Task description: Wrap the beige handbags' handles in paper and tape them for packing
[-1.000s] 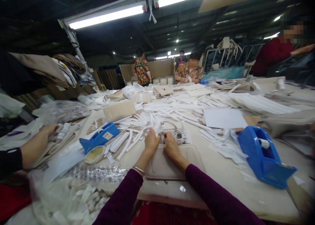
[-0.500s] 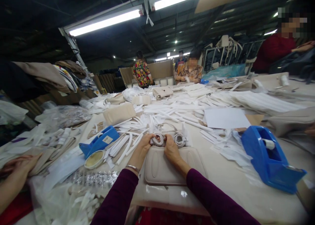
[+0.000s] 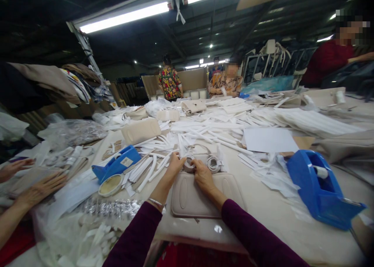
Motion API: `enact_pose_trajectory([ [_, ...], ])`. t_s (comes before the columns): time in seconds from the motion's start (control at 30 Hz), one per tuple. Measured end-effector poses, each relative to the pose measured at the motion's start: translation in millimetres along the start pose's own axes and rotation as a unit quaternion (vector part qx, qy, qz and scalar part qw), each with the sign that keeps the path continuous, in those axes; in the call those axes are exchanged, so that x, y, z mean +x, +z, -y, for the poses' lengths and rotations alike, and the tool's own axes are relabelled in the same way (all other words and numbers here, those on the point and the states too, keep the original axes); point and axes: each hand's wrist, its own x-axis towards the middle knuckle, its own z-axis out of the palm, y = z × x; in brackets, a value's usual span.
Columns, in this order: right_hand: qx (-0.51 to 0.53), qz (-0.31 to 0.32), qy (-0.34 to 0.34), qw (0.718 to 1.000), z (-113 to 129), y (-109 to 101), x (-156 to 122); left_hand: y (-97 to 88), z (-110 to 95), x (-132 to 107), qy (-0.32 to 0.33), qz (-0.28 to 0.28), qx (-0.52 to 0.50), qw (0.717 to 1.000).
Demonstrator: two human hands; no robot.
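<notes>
A beige padded panel (image 3: 204,197) lies flat on the table in front of me. At its far edge both my hands pinch a small coiled bundle of grey-white cord (image 3: 189,164). My left hand (image 3: 173,166) grips it from the left, fingers curled. My right hand (image 3: 202,174) grips it from the right, fingers closed. A second coil (image 3: 214,164) lies just right of my right hand.
Two blue tape dispensers stand at left (image 3: 117,164) and right (image 3: 321,189). A tape roll (image 3: 110,184) lies by the left one. White strips (image 3: 204,136) cover the table's middle. A neighbour's hands (image 3: 37,189) rest on material at left. Other people work at the far end and right.
My hands stayed on the coil, shifting slightly on it. The neighbour's hands at left moved from a bundle to lying flat on material near the table edge.
</notes>
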Motion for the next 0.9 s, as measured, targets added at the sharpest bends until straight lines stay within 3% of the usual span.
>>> enact_pose_trajectory([
  [0.07,-0.014,-0.011,0.005,1.000,0.7,-0.1,-1.0,1.4,0.9,-11.2,0.118,-0.039,0.111,0.986],
  [0.1,-0.014,-0.014,0.003,1.000,0.9,0.2,-1.5,2.0,4.4,-17.0,0.194,-0.033,0.199,0.960],
  [0.17,-0.006,-0.024,-0.005,1.000,1.2,1.4,-2.5,3.1,16.3,-27.5,0.316,0.013,0.387,0.866],
  [0.2,0.001,-0.036,-0.009,0.999,1.4,2.4,-3.0,3.7,23.3,-31.7,0.344,0.036,0.459,0.818],
  [0.27,0.015,-0.068,-0.017,0.997,2.4,4.5,-4.4,4.6,35.6,-38.2,0.348,0.051,0.532,0.770],
  [0.47,0.066,-0.130,-0.072,0.987,7.1,5.1,-10.7,7.5,43.7,-56.0,0.415,-0.044,0.540,0.731],
  [0.5,0.083,-0.140,-0.074,0.984,7.7,3.9,-11.9,8.0,44.3,-59.6,0.432,-0.033,0.533,0.727],
  [0.67,0.128,-0.199,-0.038,0.971,10.9,-4.1,-22.9,8.3,55.7,-71.4,0.482,0.133,0.522,0.691],
  [0.9,0.107,-0.266,-0.021,0.958,9.9,-9.4,-40.5,11.9,59.1,-75.3,0.478,0.193,0.571,0.639],
])
